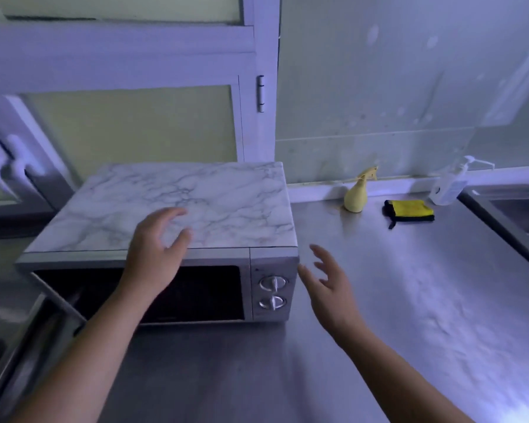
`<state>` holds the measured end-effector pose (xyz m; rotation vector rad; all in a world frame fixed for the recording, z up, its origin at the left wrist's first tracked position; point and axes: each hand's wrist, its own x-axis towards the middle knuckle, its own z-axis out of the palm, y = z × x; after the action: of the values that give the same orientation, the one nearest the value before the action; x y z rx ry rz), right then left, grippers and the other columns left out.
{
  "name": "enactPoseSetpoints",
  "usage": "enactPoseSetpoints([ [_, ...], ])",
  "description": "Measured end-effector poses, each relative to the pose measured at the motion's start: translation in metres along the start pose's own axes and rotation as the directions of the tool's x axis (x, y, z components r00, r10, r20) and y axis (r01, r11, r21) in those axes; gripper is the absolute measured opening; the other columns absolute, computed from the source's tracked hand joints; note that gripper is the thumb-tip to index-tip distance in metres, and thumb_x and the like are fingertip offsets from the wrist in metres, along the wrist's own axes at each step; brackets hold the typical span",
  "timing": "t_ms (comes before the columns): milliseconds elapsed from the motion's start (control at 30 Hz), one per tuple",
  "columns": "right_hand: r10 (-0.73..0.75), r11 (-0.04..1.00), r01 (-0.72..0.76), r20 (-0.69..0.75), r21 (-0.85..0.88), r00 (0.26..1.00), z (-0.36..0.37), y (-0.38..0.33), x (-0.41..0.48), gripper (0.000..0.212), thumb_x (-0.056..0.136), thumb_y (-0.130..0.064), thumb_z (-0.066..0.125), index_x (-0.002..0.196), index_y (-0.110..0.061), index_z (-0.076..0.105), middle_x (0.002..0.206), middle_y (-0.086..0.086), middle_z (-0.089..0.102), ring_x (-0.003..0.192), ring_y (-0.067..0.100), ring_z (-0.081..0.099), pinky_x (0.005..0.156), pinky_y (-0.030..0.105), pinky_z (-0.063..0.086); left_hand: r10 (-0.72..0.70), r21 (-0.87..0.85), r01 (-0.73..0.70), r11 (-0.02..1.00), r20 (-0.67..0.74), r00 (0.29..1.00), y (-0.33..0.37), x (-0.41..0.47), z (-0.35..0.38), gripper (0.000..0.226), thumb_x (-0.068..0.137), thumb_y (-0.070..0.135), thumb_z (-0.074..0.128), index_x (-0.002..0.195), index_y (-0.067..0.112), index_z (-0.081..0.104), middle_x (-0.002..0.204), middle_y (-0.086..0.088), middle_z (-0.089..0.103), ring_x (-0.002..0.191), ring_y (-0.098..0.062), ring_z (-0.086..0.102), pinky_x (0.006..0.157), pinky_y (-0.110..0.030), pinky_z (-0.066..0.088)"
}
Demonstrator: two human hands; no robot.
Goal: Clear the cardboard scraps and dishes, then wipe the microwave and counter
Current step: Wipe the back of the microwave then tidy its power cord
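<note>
A person's left hand, fingers loosely spread and holding nothing, hovers over the front edge of the microwave, whose top bears a marble-patterned sheet. The right hand, fingers also spread and empty, is raised just beside the oven's two dials above the steel counter. A yellow spray bottle, a yellow-and-black cloth and a clear pump bottle stand near the back wall.

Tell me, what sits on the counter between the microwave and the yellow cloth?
A pale yellow spray bottle stands between the microwave and the cloth, on otherwise bare steel counter, seen in the head view.
</note>
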<state>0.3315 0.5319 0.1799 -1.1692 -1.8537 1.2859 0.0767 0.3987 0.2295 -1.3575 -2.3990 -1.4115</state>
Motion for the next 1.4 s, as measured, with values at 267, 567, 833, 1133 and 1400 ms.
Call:
enactPoseSetpoints([
  [267,-0.343,0.619,0.382,0.201,-0.686,0.917,0.098,-0.065,0.019,0.058,0.097,-0.06,0.038,0.15,-0.037,0.032,0.167,-0.002,0.013,0.154,0.022,-0.002,0.121,0.052,-0.003,-0.509,0.331,0.532,0.78,-0.159,0.846,-0.172,0.033,-0.123,0.054,0.082,0.061,0.051,0.116,0.02,0.062,0.115,-0.016,0.064,0.108,-0.042,0.059,0.086,-0.044,0.048],
  [567,-0.584,0.407,0.434,0.136,-0.804,0.8,0.154,-0.077,0.049,0.036,0.094,-0.044,0.043,0.088,-0.016,0.064,0.093,0.003,0.066,0.1,0.031,0.063,0.084,0.044,0.045,-0.625,-0.122,0.616,0.778,-0.255,0.738,-0.195,0.024,-0.119,0.048,0.086,0.058,0.055,0.062,0.015,0.057,0.06,0.005,0.054,0.058,-0.013,0.05,0.053,-0.028,0.037],
  [833,-0.655,0.471,0.509,0.101,-0.721,0.749,0.137,-0.072,0.064,0.029,0.086,-0.03,0.06,0.104,-0.013,0.074,0.11,0.005,0.075,0.105,0.03,0.068,0.089,0.039,0.048,-0.62,-0.088,0.621,0.779,-0.254,0.742,-0.185,0.007,-0.106,0.049,0.086,0.061,0.045,0.068,0.016,0.053,0.068,0.003,0.053,0.067,-0.024,0.052,0.062,-0.033,0.037],
  [1133,-0.692,0.536,0.475,-0.04,-0.697,0.721,0.148,-0.057,0.06,0.039,0.088,-0.026,0.049,0.115,-0.015,0.074,0.124,0.005,0.071,0.122,0.024,0.063,0.104,0.045,0.046,-0.882,-0.254,0.855,0.452,0.014,0.471,-0.292,-0.067,-0.094,0.033,0.095,0.025,0.061,0.12,0.005,0.066,0.11,-0.011,0.072,0.09,-0.025,0.069,0.077,-0.031,0.051],
  [1400,-0.773,0.46,0.503,-0.05,-0.732,0.633,0.152,-0.054,0.063,0.038,0.085,-0.018,0.05,0.112,-0.013,0.075,0.121,0.006,0.073,0.118,0.026,0.066,0.098,0.046,0.049,-0.822,0.119,0.819,0.562,0.196,0.535,-0.33,-0.07,-0.062,0.018,0.086,0.005,0.061,0.069,0.002,0.066,0.074,-0.018,0.065,0.081,-0.036,0.065,0.063,-0.032,0.039],
])
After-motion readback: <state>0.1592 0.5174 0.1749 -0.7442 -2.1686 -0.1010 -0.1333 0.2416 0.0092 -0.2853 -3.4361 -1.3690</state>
